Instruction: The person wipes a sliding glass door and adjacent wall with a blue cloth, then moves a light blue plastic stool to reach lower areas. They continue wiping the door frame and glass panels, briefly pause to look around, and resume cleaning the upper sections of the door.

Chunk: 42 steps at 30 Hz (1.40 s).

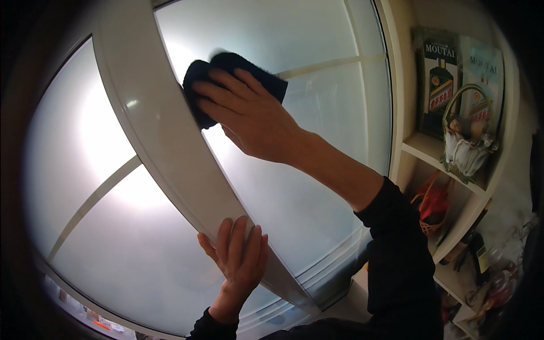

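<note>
My right hand (259,114) presses a folded black cloth (263,80) against the upper part of a frosted glass panel (306,178), close to the white door stile (170,127). Its fingers are spread over the cloth, and the cloth's left edge meets the stile. Lower down, my left hand (238,253) rests on the same stile with nothing in it, the thumb near the stile's left edge. A second frosted panel (119,229) lies to the left, with bright light glowing through it.
Right of the door, white shelves (446,165) hold boxes (440,85) picturing bottles, a white ornamental basket (465,148) with a looped handle, and a wicker basket (431,225) with red contents. A dark bottle (479,257) stands lower. Small items (100,321) show at bottom left.
</note>
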Each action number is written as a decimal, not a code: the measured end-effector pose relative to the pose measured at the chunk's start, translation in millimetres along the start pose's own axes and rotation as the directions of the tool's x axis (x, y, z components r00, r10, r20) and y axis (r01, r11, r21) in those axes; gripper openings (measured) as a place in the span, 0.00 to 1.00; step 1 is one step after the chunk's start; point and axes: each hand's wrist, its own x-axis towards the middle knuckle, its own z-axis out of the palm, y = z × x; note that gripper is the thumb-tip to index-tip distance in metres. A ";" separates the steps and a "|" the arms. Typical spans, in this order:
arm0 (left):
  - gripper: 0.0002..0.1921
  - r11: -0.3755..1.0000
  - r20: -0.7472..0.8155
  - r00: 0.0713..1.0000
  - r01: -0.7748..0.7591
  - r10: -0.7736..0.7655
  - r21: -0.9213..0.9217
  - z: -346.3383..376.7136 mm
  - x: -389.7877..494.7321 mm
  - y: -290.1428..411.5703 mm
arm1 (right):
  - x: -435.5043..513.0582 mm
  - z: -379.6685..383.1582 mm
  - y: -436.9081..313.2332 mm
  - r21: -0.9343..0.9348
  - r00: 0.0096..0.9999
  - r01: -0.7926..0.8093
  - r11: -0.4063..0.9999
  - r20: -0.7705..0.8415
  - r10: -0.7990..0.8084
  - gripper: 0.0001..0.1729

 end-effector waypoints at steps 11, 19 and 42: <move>0.14 1.000 0.236 0.972 0.009 -0.006 -0.012 -33.4 -20.8 -2.0 | -133.6 -28.1 -19.1 0.206 0.993 0.029 0.978 0.107 -0.052 0.18; 0.14 0.979 0.196 0.980 0.030 0.010 -0.201 -38.4 -35.5 -2.2 | -26.0 -15.3 85.1 -0.137 0.906 -0.383 0.914 -0.249 0.342 0.21; 0.10 0.905 0.072 0.996 0.080 -0.054 -0.418 -60.4 -79.4 -14.5 | 81.2 -25.6 -82.8 0.113 0.968 0.244 0.963 0.034 -0.249 0.16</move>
